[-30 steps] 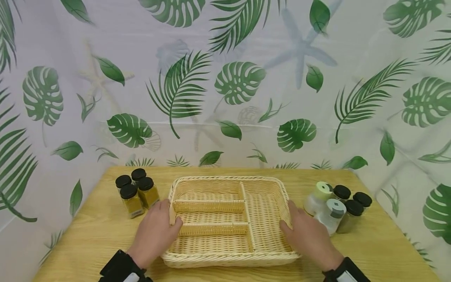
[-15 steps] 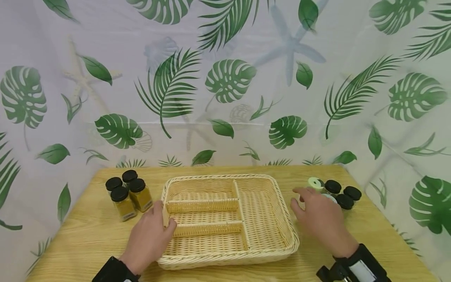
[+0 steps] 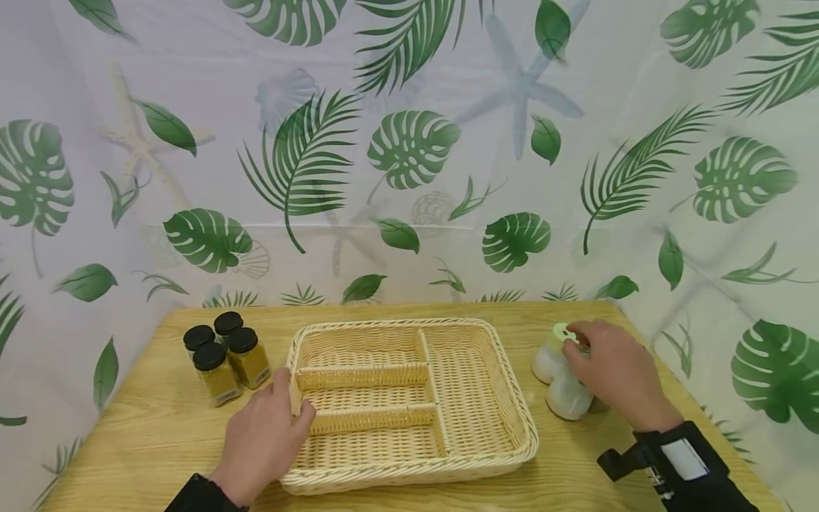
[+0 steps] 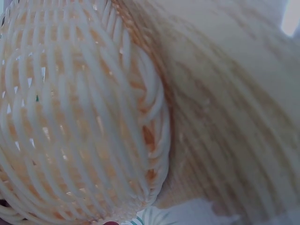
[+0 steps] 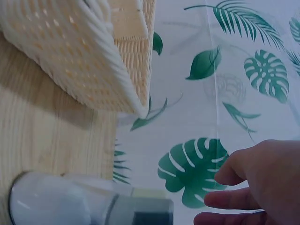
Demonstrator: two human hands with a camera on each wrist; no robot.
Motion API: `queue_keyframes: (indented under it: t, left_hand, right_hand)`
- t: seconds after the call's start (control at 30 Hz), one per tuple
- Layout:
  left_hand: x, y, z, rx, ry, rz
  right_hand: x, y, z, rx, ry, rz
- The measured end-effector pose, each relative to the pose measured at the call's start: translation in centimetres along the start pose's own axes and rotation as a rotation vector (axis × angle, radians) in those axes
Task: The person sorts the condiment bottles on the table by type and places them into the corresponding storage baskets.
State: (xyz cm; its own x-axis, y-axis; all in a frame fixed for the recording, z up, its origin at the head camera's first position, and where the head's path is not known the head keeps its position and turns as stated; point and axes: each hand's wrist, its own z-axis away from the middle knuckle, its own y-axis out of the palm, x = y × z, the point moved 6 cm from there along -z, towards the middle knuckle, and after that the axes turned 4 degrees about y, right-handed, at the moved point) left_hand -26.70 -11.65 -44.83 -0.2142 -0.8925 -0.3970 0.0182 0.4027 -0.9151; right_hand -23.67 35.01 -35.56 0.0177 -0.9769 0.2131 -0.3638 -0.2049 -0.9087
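Note:
A pale wicker basket (image 3: 473,468) with several compartments sits on the wooden table. My left hand (image 3: 262,437) grips its left rim, thumb on the inner side. Woven basket wall (image 4: 79,117) fills much of the left wrist view. To the right, my right hand (image 3: 621,373) hovers over a group of jars. Two hold white contents: the rear jar (image 3: 546,364) has a pale green lid, and the front jar (image 3: 568,400) has its top covered by the hand. In the right wrist view, fingers (image 5: 234,198) reach out, apart from the grey lid (image 5: 140,211).
Several black-lidded jars (image 3: 220,377) with yellow contents stand at the left of the table (image 3: 134,427). The black-lidded jars on the right are mostly hidden by my right hand. Leaf-printed cloth (image 3: 409,270) hangs behind the table.
My right hand has let go of the basket's right rim and moved right, over the white jars. The left hand keeps its grip. The head view has turned slightly right.

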Motion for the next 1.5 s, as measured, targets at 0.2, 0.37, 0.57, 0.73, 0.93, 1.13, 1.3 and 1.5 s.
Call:
queue_keyframes:
  t: [0.2,0.37,0.57,0.73,0.93,1.13,1.3,1.5]
  left_hand:
    - [0.5,-0.2,0.3,0.015,-0.017,-0.004]
    - [0.7,-0.3,0.6,0.022,-0.022,-0.012]
    - [0.8,-0.3,0.6,0.011,-0.018,-0.014]
    - [0.6,-0.2,0.6,0.010,-0.013,-0.002]
    - [0.5,-0.1,0.6,0.011,-0.016,0.005]
    - [0.3,-0.1,0.4,-0.001,-0.006,0.007]
    - [0.2,0.0,0.3,-0.006,-0.001,0.007]
    - [0.2,0.1,0.2,0.004,-0.005,0.009]
  right_hand:
    - [-2.4,0.2,-1.5,0.051,0.072,-0.013]
    - [-4.3,1.1,-2.6,0.156,0.099,0.027]
    - [-5.4,2.1,-3.4,0.288,0.132,0.069]
    - [-6.0,2.5,-4.1,0.395,0.153,0.093]
    - [-6.5,2.9,-4.8,0.446,0.146,0.120]
    - [-6.8,2.8,-5.1,0.418,0.148,0.142]
    - [-7.2,2.8,-5.1,0.382,0.150,0.144]
    - [-7.3,1.7,-5.6,0.333,0.145,0.130]
